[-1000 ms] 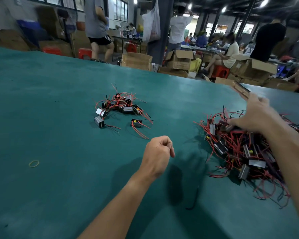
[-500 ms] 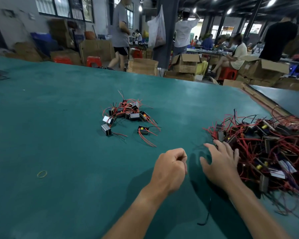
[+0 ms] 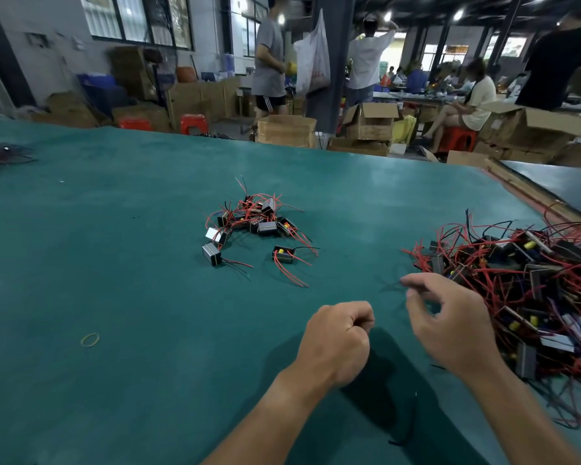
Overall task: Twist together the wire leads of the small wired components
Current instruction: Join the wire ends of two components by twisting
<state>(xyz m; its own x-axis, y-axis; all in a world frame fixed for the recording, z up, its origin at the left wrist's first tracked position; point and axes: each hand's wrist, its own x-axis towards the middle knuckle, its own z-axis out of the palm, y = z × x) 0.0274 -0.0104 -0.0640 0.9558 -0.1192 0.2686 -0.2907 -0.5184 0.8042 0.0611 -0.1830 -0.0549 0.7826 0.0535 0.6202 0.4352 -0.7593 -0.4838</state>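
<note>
1. The left hand (image 3: pixel 339 340) is hovering over the green surface (image 3: pixel 114 263), its fingers balled into a tight fist.
2. The right hand (image 3: pixel 450 323) is hanging just beside it, fingers loose and spread, gripping nothing.
3. A large heap of wired components (image 3: pixel 534 297) is lying just right of that hand, reaching towards the surface's right edge.
4. A small pile of wired components (image 3: pixel 249 219) is sitting mid-surface, well apart from both hands, the heap and the far edge.
5. A rubber band (image 3: pixel 90 339) is lying well to the left.
</note>
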